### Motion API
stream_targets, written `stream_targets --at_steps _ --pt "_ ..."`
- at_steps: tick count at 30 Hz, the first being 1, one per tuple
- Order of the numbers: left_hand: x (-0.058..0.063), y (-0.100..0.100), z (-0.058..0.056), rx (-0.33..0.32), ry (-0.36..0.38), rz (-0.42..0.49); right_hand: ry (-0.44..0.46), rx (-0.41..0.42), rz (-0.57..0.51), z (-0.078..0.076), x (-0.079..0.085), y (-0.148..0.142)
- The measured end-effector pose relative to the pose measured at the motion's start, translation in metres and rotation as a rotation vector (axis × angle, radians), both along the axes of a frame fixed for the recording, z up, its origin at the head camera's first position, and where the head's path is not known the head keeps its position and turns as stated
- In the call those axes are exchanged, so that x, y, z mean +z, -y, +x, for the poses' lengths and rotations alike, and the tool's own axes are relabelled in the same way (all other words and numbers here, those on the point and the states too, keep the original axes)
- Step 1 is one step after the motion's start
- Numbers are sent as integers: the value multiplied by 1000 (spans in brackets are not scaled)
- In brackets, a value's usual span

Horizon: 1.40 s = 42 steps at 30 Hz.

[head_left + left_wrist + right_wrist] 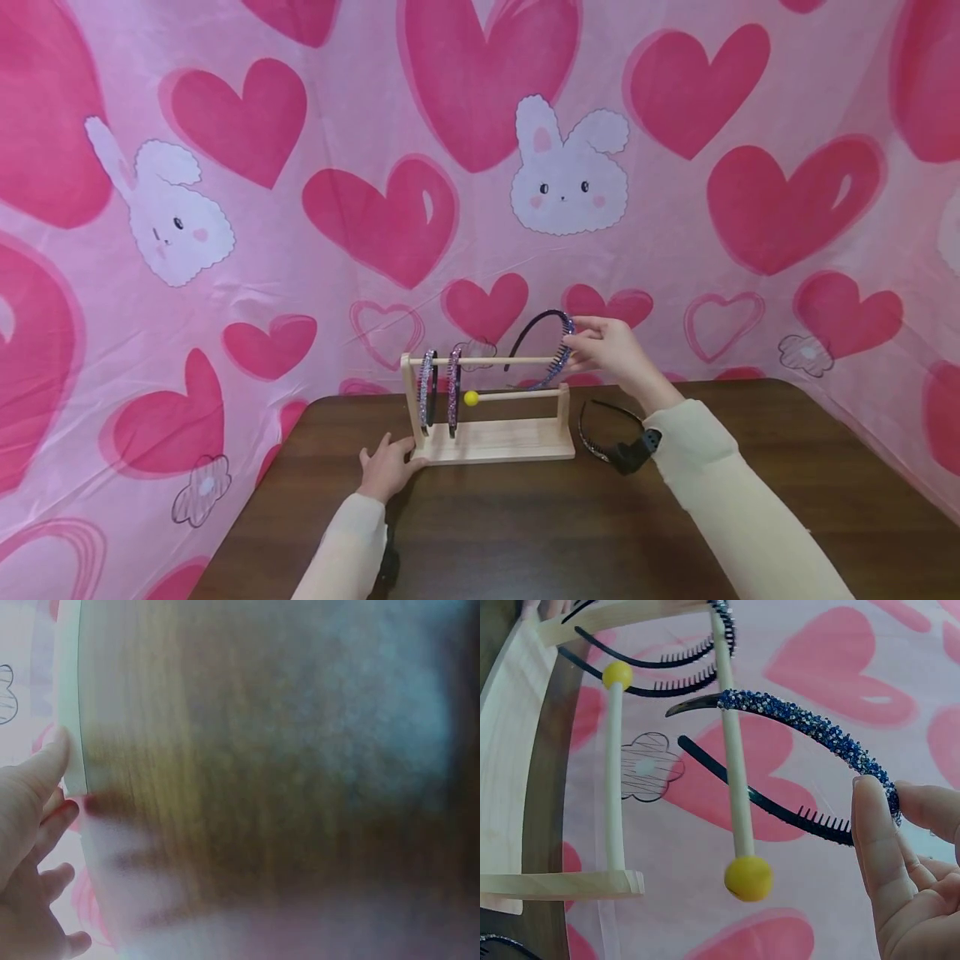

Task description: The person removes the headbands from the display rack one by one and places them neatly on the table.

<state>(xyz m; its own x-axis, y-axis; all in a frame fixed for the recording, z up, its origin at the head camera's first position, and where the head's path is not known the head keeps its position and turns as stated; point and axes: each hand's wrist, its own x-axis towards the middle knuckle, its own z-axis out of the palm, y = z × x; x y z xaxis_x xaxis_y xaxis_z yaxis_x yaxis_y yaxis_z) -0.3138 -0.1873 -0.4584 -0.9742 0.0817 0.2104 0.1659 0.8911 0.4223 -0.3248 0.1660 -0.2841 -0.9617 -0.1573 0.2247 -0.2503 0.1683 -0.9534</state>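
My right hand (611, 350) pinches a headband (810, 726) covered in blue glitter, with comb teeth along its inside, between thumb and fingers. In the right wrist view its two ends straddle the upper rod of a wooden display rack (495, 442), near that rod's yellow end ball (748, 878). A silver glitter headband (425, 390) and a pink one (453, 390) hang on the same rod, toward the left post. At the left end of the rack's base, my left hand (388, 468) touches the corner with thumb and forefinger, its other fingers spread.
Another headband (592, 433) lies on the brown table (525, 525) to the right of the rack, partly behind my right wrist's camera. The lower rod (517, 395) ends in a yellow ball (471, 398). Behind the table hangs a pink heart-and-rabbit cloth (480, 242).
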Motion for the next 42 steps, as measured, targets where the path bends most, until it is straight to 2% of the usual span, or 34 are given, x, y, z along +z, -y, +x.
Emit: stream_targets --at_steps 6,12,17,23,28,32,37,42 --pt "1 -2 -2 20 49 -4 1 -10 -68 15 -2 -15" --pt "2 -1 -1 19 27 -32 -25 9 -238 26 -1 -29" --pt "0 0 -2 13 7 -39 -38 6 -370 29 -2 -41" --pt "-1 0 -2 15 22 -40 -30 38 -540 34 -11 -58" --pt "0 -1 -3 19 31 -33 -32 8 -640 40 -20 -72" --pt "1 -1 -4 27 43 -31 -26 -12 -765 40 -29 -83" --pt "1 -2 -5 32 56 -31 -39 -76 -914 38 -42 -89" --pt "1 -2 -5 36 56 -32 -7 -266 -959 35 -58 -92"
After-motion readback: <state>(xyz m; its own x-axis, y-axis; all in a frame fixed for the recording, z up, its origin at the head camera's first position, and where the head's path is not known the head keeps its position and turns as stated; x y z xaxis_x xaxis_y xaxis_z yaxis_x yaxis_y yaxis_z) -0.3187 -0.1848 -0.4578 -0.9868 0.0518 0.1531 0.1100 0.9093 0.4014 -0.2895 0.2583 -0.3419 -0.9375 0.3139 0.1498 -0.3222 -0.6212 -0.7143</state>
